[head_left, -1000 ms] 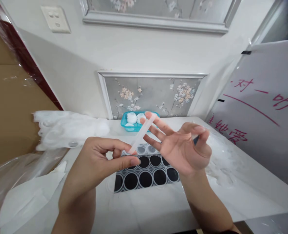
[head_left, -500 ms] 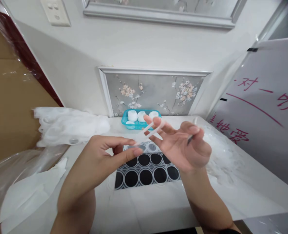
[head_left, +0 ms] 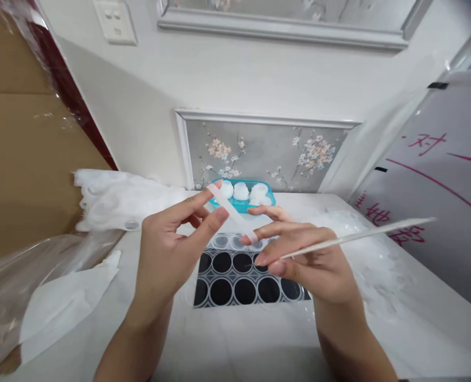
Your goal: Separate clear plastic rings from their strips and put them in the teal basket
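Present: one left hand, one right hand, one white strip, one thin white tool, one blue basket, at least three white rounded pieces, two framed panels, two black tabs.

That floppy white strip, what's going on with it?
Someone's left hand pinches one end of a translucent white strip, and the fingers of their right hand touch its other end. That right hand also grips a slender white tool. Both hands are held up, with a black mat patterned with circles below. Farther back, a turquoise basket holds rounded white pieces.
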Motion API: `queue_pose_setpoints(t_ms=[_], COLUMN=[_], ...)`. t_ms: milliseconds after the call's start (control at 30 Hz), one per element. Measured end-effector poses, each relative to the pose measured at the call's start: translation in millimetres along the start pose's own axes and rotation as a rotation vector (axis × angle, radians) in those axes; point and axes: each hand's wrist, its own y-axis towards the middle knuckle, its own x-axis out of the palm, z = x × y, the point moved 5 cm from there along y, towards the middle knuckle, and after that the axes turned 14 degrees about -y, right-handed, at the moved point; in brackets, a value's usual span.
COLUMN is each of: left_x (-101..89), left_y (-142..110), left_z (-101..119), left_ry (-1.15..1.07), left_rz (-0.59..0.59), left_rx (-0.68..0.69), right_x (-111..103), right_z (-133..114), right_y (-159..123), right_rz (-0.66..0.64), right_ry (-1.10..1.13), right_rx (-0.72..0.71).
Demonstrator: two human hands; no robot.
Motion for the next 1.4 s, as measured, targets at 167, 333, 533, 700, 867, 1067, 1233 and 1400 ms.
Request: queue_pose_setpoints(t_ms=[167,333,533,700,867,1067,1233,1400], left_x=[5.2,7.0,9.0,9.3,8.5,5.4,4.0,3.0], left_y=[-4,-5,-5,-4,-5,-4,-4,1], left_z=[2,5,6,5,3,2,2,-1], left_ry=[-0.023,0.018,0.002,-0.007,0.014,0.021,0.061,0.074], left_rz=[-0.031,-0.050,-0.077,-0.083,-0.077,-0.070,-0.070,-0.090], left_rx=[0.076,0.127,0.135,0.129,0.093,0.118,0.101,0.051], right_x=[5,7,8,9,10,12,15,11], right_z=[-6,-9,-8,-8,-8,-9,-6,3], right_y=[0,-2,-2,-2,0,2,2,4], right_rz=[-0.062,-0.106,-0.121,-0.119,-0.120,-0.125,-0.158,-0.126], right_ry=[-0.072,-0.128,-0.169,-0.158,-0.147,-0.127,-0.130,-0.157], right_rx=[-0.056,-0.085,-0.102,-0.106,-0.102,-0.102,-0.102,-0.031])
